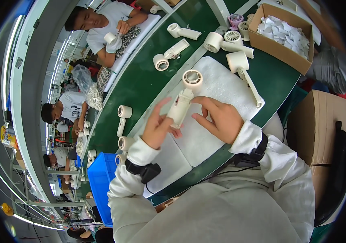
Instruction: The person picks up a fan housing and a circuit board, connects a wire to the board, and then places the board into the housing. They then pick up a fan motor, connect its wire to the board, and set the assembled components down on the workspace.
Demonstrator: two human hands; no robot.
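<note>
My left hand (pixel 157 128) is closed around the handle of a cream handheld fan (pixel 178 110). The fan is tilted, its round ring-shaped head pointing away from me and its handle toward me. Beside it, my right hand (pixel 222 121) has its fingers bent and apart, with the index fingertip at the handle's upper right side. Whether that fingertip presses on the fan or only hovers, I cannot tell. Under both hands lies a white foam sheet (pixel 215 141) on the green work surface. A second pale sheet (pixel 169 164) lies beside it.
More cream fan parts, such as one with a hinged handle (pixel 237 62), lie across the green conveyor and table. A cardboard box (pixel 282 58) of white pieces stands far right. A blue bin (pixel 99 174) sits left; a larger carton (pixel 322 125) stands right. Co-workers sit along the line.
</note>
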